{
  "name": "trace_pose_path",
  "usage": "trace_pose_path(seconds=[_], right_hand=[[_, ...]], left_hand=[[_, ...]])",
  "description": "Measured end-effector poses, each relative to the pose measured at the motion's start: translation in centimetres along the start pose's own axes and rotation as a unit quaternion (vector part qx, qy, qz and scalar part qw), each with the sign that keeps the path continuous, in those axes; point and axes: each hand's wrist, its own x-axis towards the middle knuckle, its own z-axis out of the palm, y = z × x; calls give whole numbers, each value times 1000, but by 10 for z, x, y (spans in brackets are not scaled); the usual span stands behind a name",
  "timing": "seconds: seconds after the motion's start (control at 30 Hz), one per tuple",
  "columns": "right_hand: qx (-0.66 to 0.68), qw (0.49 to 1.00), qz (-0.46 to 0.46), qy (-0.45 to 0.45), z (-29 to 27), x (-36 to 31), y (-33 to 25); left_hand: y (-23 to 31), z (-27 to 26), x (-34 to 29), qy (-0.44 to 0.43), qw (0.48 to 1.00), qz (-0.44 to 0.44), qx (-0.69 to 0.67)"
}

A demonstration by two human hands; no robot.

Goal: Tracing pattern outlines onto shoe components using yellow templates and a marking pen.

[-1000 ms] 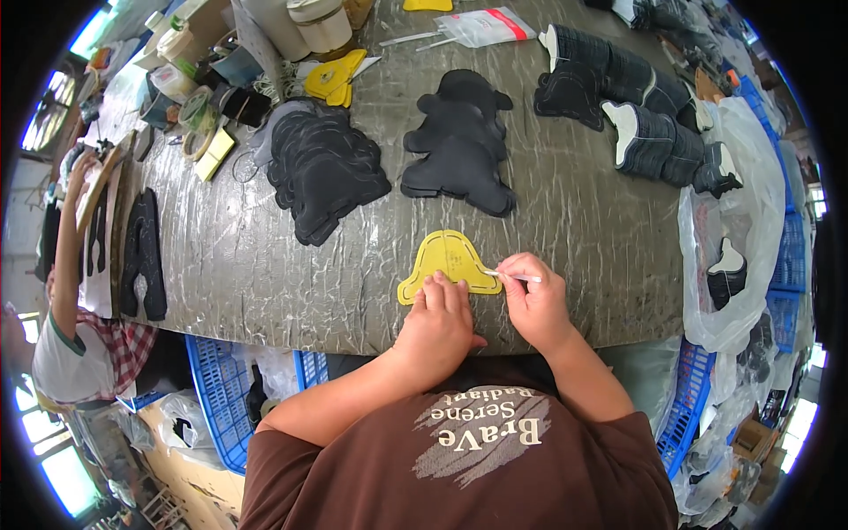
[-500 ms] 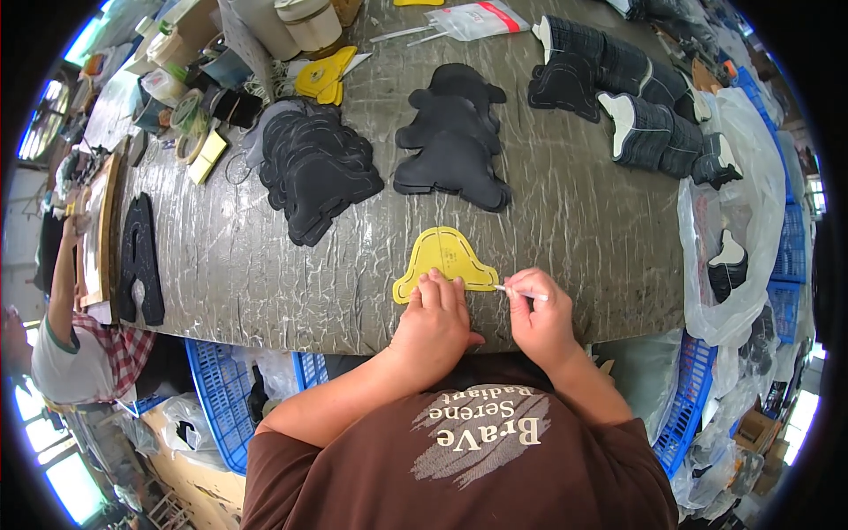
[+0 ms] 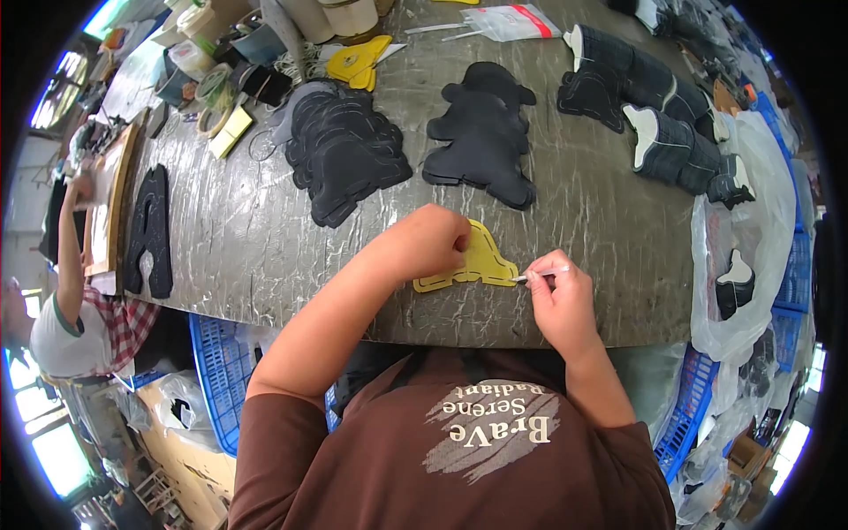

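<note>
A yellow pattern template with dashed slots along its edge lies flat near the table's front edge. Over its left and upper part is my left hand, closed, knuckles up and fingers curled down. Its fingertips are hidden, so whatever they hold does not show. My right hand pinches a thin white pen, whose tip points at the template's right corner. Beyond the template lie a stack of black cut pieces and, to its left, a fanned pile of black pieces.
Bundled black pieces with white ends sit at the right beside a clear plastic bag. Tubs, more yellow templates and a yellow pad stand at the back left. Another person's arm reaches in at far left.
My left hand has gone from lying flat on the template's lower edge to curled over its upper left part. The pen stays at the right corner. The whole view has shifted slightly.
</note>
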Motion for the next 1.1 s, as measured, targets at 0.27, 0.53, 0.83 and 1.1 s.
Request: trace_pose_path(seconds=[0.27,0.53,0.83,1.1], right_hand=[[86,987,-111,-77,30,15,-40],[62,976,-181,-103,63,26,-45],[41,975,-196,-98,69,22,-43],[18,982,-149,-115,56,22,-40]], left_hand=[[-4,-2,7,-9,999,41,-4],[-3,-5,7,-14,999,26,-14],[-4,-6,7,-13,999,28,-14],[-8,-3,10,-13,999,30,-11]])
